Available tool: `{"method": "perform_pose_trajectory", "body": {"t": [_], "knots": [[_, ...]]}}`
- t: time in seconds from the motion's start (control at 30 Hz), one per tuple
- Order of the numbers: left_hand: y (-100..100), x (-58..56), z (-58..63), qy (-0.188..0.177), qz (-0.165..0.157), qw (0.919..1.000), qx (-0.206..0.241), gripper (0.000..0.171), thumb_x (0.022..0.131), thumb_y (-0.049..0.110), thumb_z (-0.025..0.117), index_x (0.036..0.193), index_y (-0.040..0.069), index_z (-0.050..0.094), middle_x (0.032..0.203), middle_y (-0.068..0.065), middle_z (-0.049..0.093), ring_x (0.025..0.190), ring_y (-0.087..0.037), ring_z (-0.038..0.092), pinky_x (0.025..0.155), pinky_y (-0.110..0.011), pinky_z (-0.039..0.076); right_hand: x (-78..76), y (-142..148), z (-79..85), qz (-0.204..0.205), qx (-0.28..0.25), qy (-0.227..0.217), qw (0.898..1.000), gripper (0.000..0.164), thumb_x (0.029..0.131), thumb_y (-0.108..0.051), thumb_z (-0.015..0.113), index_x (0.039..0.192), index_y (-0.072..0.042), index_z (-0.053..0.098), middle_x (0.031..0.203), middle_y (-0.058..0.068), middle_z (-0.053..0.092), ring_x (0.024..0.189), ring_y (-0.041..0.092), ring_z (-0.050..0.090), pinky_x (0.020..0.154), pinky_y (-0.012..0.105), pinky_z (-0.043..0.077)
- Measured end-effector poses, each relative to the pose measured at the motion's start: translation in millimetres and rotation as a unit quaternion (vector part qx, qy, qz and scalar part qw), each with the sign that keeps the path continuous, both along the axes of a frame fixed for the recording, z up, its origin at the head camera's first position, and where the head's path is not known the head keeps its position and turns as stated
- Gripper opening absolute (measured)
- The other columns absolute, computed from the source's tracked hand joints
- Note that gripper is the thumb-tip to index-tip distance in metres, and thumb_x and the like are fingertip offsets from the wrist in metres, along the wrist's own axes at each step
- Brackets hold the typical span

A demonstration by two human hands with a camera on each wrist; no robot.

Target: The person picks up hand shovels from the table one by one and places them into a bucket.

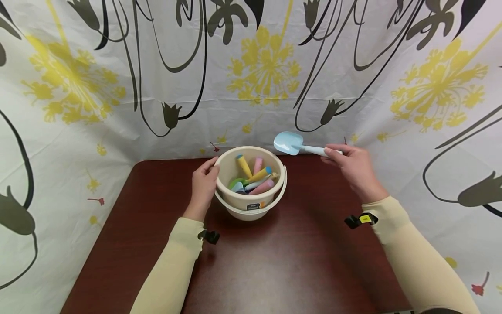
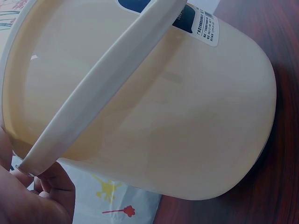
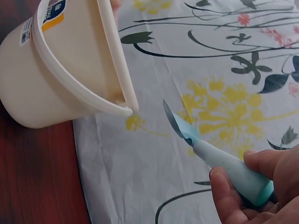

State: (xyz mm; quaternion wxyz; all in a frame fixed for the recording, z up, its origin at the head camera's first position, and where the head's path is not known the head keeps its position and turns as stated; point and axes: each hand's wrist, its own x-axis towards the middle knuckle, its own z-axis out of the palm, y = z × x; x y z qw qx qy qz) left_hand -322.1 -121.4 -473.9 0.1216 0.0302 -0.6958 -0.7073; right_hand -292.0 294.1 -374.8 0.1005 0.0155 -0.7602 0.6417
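Note:
A cream plastic bucket (image 1: 243,201) stands on the dark red table, its white handle (image 1: 251,212) hanging down over the front. My left hand (image 1: 205,185) grips the bucket's left rim, and the left wrist view shows the fingers (image 2: 58,186) at the rim beside the handle's end. With thumb and fingers my right hand (image 1: 354,168) holds a light blue toy shovel (image 1: 288,143) by its pale handle. The shovel's blade points left, above and just right of the bucket's rim, apart from it. In the right wrist view the shovel (image 3: 229,170) is gripped near its handle's end.
Inside the bucket lie several toy tools with yellow handles (image 1: 259,175), pink handles (image 1: 262,187) and a green piece (image 1: 237,182). A floral-patterned sheet (image 1: 251,117) hangs behind the table (image 1: 306,266) and at both sides. The bucket stands near the table's back edge.

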Motion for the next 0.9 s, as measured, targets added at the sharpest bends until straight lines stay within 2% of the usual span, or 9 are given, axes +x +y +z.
{"method": "perform_pose_trajectory", "body": {"t": [0.13, 0.37, 0.57, 0.63, 0.73, 0.83, 0.9], "knots": [[0.5, 0.6, 0.1, 0.0, -0.001, 1.0, -0.005, 0.042, 0.109, 0.024, 0.067, 0.148, 0.011, 0.072, 0.126, -0.013, 0.072, 0.116, -0.025, 0.069, 0.101, -0.039, 0.06, 0.0, -10.4, 4.1, 0.014, -0.008, 0.007, 1.0, 0.046, 0.102, -0.019, 0.083, 0.137, 0.008, 0.072, 0.102, -0.002, 0.083, 0.088, 0.009, 0.081, 0.089, 0.022, 0.062], [-0.3, -0.3, -0.3, 0.0, 0.0, 1.0, 0.006, 0.04, 0.108, 0.023, 0.067, 0.145, 0.013, 0.075, 0.123, -0.015, 0.072, 0.115, -0.026, 0.07, 0.099, -0.039, 0.061, -4.2, -30.1, 7.3, 0.034, 0.016, 0.029, 0.999, 0.043, 0.104, -0.015, 0.08, 0.135, 0.013, 0.072, 0.098, 0.001, 0.083, 0.086, 0.009, 0.081, 0.087, 0.027, 0.064], [0.5, -0.5, -1.6, 0.011, 0.0, 0.9999, 0.012, 0.041, 0.107, 0.021, 0.067, 0.145, 0.01, 0.074, 0.12, -0.02, 0.07, 0.116, -0.032, 0.07, 0.103, -0.049, 0.06, -6.4, -41.0, 6.3, 0.039, 0.065, 0.04, 0.996, 0.038, 0.105, -0.018, 0.079, 0.133, 0.007, 0.076, 0.098, 0.003, 0.083, 0.086, 0.007, 0.08, 0.086, 0.022, 0.063], [1.0, -0.2, -1.5, 0.013, 0.003, 0.9999, 0.009, 0.041, 0.107, 0.021, 0.067, 0.145, 0.009, 0.074, 0.118, -0.02, 0.07, 0.114, -0.031, 0.07, 0.101, -0.046, 0.061, -6.4, -44.3, 5.9, 0.04, 0.085, 0.044, 0.995, 0.037, 0.104, -0.019, 0.08, 0.133, 0.004, 0.077, 0.1, 0.007, 0.084, 0.087, 0.006, 0.08, 0.087, 0.023, 0.063], [1.2, -0.2, -1.3, 0.012, 0.007, 0.9999, 0.004, 0.04, 0.107, 0.02, 0.067, 0.144, 0.01, 0.075, 0.116, -0.018, 0.07, 0.112, -0.029, 0.07, 0.093, -0.033, 0.062, -5.6, -49.7, 6.5, 0.044, 0.117, 0.049, 0.991, 0.035, 0.105, -0.022, 0.08, 0.132, 0.0, 0.079, 0.105, 0.014, 0.083, 0.089, 0.006, 0.079, 0.086, 0.023, 0.063], [0.7, 0.1, -0.8, 0.007, 0.004, 0.9999, 0.006, 0.039, 0.107, 0.021, 0.067, 0.144, 0.012, 0.076, 0.117, -0.017, 0.071, 0.113, -0.027, 0.071, 0.093, -0.032, 0.062, -4.6, -54.9, 6.1, 0.046, 0.143, 0.054, 0.987, 0.032, 0.105, -0.024, 0.08, 0.131, -0.004, 0.081, 0.108, 0.019, 0.082, 0.092, 0.008, 0.079, 0.083, 0.02, 0.061], [0.1, 0.1, -0.7, 0.003, 0.0, 1.0, 0.009, 0.039, 0.107, 0.021, 0.067, 0.144, 0.013, 0.076, 0.118, -0.017, 0.071, 0.114, -0.027, 0.071, 0.097, -0.038, 0.062, -4.3, -58.1, 5.0, 0.047, 0.159, 0.061, 0.984, 0.031, 0.105, -0.024, 0.08, 0.129, -0.005, 0.082, 0.108, 0.019, 0.082, 0.092, 0.009, 0.078, 0.079, 0.018, 0.059]]}}
